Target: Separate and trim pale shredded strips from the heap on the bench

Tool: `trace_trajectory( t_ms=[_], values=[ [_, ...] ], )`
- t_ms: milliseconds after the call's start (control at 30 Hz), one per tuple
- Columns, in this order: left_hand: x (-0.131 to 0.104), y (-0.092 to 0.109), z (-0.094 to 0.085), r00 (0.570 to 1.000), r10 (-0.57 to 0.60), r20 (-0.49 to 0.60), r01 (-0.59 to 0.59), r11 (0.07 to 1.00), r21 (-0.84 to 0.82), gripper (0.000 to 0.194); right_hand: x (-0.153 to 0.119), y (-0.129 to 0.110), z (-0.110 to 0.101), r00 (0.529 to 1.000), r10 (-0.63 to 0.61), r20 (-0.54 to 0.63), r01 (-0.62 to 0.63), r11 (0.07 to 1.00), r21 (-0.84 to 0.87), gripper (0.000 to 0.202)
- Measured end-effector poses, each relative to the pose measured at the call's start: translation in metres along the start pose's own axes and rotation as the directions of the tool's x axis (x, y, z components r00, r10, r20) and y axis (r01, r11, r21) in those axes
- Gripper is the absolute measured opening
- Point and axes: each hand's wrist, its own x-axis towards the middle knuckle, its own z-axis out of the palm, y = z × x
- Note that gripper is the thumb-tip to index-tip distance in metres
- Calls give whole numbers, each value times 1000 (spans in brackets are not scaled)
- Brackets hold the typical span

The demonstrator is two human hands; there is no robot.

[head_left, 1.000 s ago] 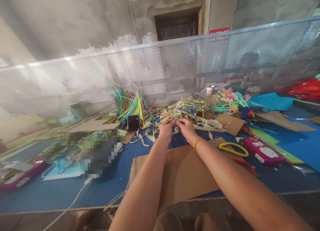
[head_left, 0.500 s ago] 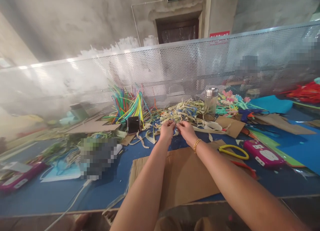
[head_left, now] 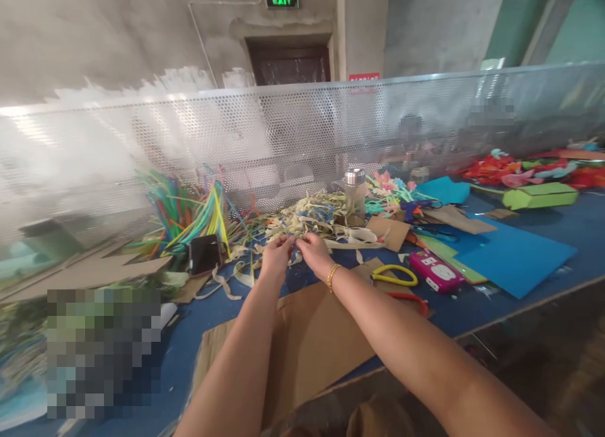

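My left hand [head_left: 275, 256] and my right hand [head_left: 314, 254] meet fingertip to fingertip at the near edge of a heap of pale paper strips [head_left: 309, 214] on the blue table [head_left: 477, 301]. Both pinch something small and thin between them, probably one of the strips; it is too small to make out. A gold bracelet sits on my right wrist. Under my forearms lies a sheet of brown cardboard [head_left: 302, 342].
A bundle of coloured sticks [head_left: 193, 210] and a black phone [head_left: 205, 254] lie to the left. A steel-capped jar [head_left: 354, 193], yellow-handled scissors [head_left: 394, 275], a pink power strip [head_left: 437, 272] and blue paper [head_left: 513, 257] are to the right. A perforated metal screen [head_left: 302, 134] backs the table.
The view has swung to the right, so everything sits further left in the frame. My hands stay together at the strip heap, still pinching.
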Motion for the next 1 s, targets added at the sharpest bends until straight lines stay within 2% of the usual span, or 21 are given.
trace_trajectory(
  t_ms=[133,333,433,567,667,1000],
  values=[
    [1,2,-1,1000,29,-1,-29,995,95,35,2,-2,1,999,10,-32,-10,1000,15,17],
    [2,4,-2,1000,15,8,-16,982,186,33,5,2,6,998,64,17,-65,995,77,17],
    [1,5,-2,1000,-11,21,7,983,186,31,6,3,7,997,71,-8,-70,995,64,14],
    [1,7,-2,998,-51,-27,55,988,141,31,6,1,7,996,83,-35,-81,995,60,12],
    [2,7,-2,997,-60,-42,64,991,114,33,5,-1,7,996,90,-9,-89,992,92,11],
    [3,6,-7,996,-73,44,67,990,128,39,8,-1,5,994,101,37,-106,978,177,12]
  ],
)
